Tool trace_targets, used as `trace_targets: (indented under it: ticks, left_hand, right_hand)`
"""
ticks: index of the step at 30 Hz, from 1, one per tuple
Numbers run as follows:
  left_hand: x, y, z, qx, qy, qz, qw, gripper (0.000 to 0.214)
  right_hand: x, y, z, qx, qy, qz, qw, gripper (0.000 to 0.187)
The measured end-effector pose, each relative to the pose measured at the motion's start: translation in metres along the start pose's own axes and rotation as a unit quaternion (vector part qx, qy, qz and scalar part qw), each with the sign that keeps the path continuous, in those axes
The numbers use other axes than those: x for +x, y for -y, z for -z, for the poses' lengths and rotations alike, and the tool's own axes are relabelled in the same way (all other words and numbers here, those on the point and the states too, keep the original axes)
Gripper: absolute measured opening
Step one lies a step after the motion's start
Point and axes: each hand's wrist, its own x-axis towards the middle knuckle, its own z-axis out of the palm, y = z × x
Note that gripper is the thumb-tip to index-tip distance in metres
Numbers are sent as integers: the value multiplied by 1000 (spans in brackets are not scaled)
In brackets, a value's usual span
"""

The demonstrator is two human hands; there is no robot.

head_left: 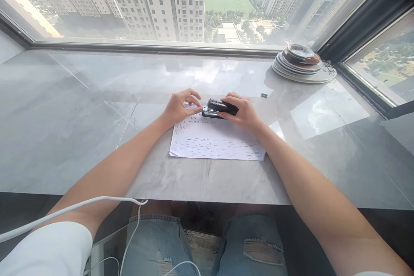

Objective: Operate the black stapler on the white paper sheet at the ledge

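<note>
A black stapler (pixel 222 105) is held over the top part of the paper, its front end facing left and its jaws apart. My right hand (pixel 241 110) is wrapped round the stapler's rear end. At the stapler's front, the thumb and a finger of my left hand (pixel 183 107) come together in a pinch; whatever lies between those fingertips is too small to make out. Beneath both hands lies a stack of white paper sheets (pixel 218 142) with rows of dark writing and lines.
A small dark strip, perhaps staples (pixel 264 95), lies to the right of the paper. Stacked plates (pixel 304 67) stand at the back right by the window. A white cable (pixel 97 199) crosses my left arm at the front edge of the grey marble-like counter (pixel 64 138).
</note>
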Motion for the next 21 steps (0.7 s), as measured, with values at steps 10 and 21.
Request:
trace_targets:
  ticks: [10,21]
  left_hand:
    - [-2,-7,-3,-31,12,17,999,45]
    - [-2,-12,-7,-46,-14,18,999,50]
  right_hand:
    - [0,10,-1,13,0,-10,1000,37]
    - [0,12,-2,30,-15,-24,999,40]
